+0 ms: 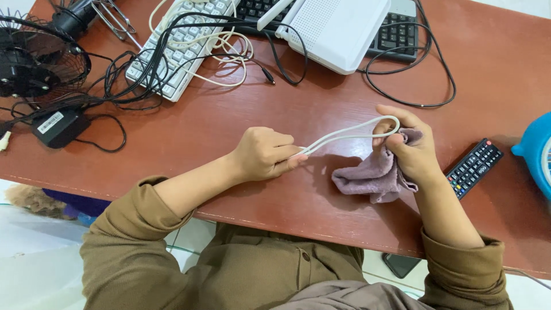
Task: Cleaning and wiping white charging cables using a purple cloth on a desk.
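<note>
You've got one white cable (pixel 350 133) folded into a loop and stretched between your two hands, hanging just above the red-brown desk (pixel 229 132). Your left hand (pixel 265 154) is curled shut, pinching the two strands together between thumb and forefinger at the loop's open end. Your right hand (pixel 408 146) is closed on the loop's bend along with one mauve cloth (pixel 373 175) (the cloth is bunched in the palm and droops down onto the desk). The bend curves over the right fingertips (pixel 381 133), so the cable sits between fingers and cloth there.

Room-wise, the patch of desk under and between your hands is bare wood, and the near edge runs right under your forearms. One black remote (pixel 474 167) lies just beside your right wrist, and a blue round thing (pixel 538 152) pokes in at the right edge. Farther back: two keyboards, one white (pixel 178 54) and one black (pixel 396 34), a white router (pixel 336 28) lying across them, a tangle of black and cream leads, one black fan (pixel 34 57) and one black power brick (pixel 59 127) on the left.
</note>
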